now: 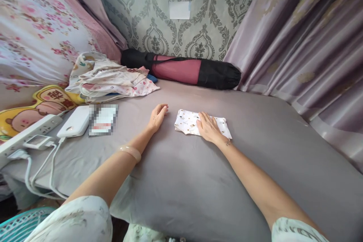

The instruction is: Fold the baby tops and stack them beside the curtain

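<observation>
A small white folded garment (187,122) with a scattered print of little brown and dark figures lies flat on the grey sheet (181,181). My right hand (209,126) rests on it palm down, fingers stretched out and pressing on its middle and right part. To the left of the garment, apart from it, my left hand (159,117) rests on its side at the sheet. Its fingers are loosely bent and nothing is in them. A pale bangle (131,153) circles my left forearm.
A pile of clothes (113,77) lies at the back left, beside a rolled mat in a black and pink bag (176,70) along the wall. A power bank (75,121), a power strip (31,138) and white cables are at left. Curtains (297,38) hang at right.
</observation>
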`<state>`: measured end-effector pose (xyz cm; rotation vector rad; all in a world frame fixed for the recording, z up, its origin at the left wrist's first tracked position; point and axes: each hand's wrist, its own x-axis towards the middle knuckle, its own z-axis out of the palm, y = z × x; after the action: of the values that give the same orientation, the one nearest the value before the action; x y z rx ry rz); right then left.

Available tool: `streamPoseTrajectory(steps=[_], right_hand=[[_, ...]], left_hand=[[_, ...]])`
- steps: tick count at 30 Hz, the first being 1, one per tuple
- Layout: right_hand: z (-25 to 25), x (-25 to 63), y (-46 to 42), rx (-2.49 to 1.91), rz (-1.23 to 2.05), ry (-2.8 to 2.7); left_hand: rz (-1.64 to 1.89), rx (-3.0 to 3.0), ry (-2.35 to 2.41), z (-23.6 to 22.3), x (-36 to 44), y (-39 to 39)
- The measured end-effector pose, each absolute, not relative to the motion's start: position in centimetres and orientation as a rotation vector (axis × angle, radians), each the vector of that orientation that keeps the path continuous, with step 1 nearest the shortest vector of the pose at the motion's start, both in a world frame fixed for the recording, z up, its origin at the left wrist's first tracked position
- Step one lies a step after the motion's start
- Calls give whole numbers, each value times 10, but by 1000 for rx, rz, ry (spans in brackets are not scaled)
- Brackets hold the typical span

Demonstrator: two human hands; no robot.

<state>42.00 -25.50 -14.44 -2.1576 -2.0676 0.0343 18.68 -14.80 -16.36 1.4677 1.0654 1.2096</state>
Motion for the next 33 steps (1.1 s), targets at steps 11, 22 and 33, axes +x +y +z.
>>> streamPoseTrajectory(steps=[11, 22, 33], right_hand=[[-147, 417, -252, -2187, 70, -2085], [-147, 387, -243, -2099, -9, -2111], [-134, 382, -230, -2136, 75, -2160]], left_hand=[[1307, 1213, 952, -173, 183, -139], [1310, 1192, 940, -175, 183, -138], [1318, 1172, 926, -178, 184, -135]])
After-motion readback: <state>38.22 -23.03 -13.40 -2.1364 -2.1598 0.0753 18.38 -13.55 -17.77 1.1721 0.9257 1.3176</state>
